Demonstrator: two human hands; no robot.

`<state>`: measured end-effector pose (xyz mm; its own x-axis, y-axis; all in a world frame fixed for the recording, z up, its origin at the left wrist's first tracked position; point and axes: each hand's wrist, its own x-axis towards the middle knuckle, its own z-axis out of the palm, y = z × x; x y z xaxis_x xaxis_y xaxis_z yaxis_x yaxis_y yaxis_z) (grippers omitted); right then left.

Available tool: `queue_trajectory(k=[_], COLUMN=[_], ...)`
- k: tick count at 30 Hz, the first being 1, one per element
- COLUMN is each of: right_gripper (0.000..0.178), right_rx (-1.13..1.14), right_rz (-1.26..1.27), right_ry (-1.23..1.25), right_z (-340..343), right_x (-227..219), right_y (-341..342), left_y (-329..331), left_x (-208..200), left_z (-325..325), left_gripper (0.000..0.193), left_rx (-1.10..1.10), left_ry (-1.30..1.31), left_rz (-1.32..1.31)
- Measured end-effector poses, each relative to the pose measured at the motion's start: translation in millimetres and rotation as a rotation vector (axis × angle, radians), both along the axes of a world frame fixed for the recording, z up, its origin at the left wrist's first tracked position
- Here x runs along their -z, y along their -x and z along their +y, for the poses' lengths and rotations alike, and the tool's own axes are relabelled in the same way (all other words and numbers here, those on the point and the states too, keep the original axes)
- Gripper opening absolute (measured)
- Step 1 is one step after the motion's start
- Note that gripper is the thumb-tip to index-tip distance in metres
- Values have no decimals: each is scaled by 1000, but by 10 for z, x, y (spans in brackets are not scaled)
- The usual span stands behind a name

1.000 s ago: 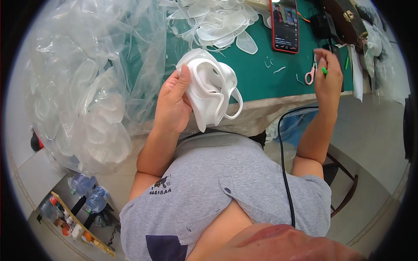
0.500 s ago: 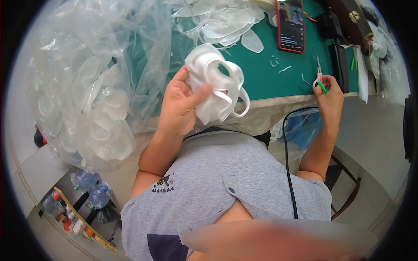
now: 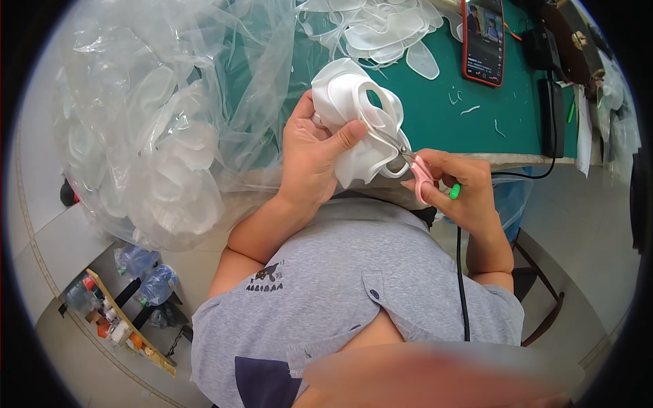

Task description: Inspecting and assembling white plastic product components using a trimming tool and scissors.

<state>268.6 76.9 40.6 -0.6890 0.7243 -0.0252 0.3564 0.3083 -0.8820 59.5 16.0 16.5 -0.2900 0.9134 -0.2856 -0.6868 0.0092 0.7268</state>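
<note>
My left hand (image 3: 307, 146) grips a soft white moulded piece (image 3: 338, 92) with curved edges and an oval opening, the thumb across its front. The piece hangs just over the table's front edge. My right hand (image 3: 471, 187) is closed on small scissors (image 3: 422, 180) with pink handles. Their metal blades reach in among the folds on the right side of the white piece, so the tips are hidden. A green tip (image 3: 455, 191) sticks out below the right hand's fingers; what it belongs to, I cannot make out.
Clear plastic bags (image 3: 156, 149) filled with similar whitish pieces cover the left side. Flat translucent pieces (image 3: 381, 34) lie piled at the back of the green table (image 3: 435, 122). Behind my right hand are thin white scraps (image 3: 469, 109), a red-cased phone (image 3: 483, 41) and a black box (image 3: 551, 119).
My right hand has brought the scissors from the table's right side leftward to the white piece, the blades now among its folds. The left hand still holds the piece.
</note>
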Motion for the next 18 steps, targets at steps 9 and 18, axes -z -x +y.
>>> queue_trajectory(k=[9,18], right_gripper=[35,34], right_rx=[13,26], right_rz=[21,58], right_ry=[119,200], right_z=[-97,-133], right_x=[93,150], right_y=[4,24], left_y=[-40,-60], left_x=[29,53], left_z=[10,1], left_gripper=[50,49], left_rx=[-20,-49], left_ry=[-5,-9], left_rz=[-11,-7])
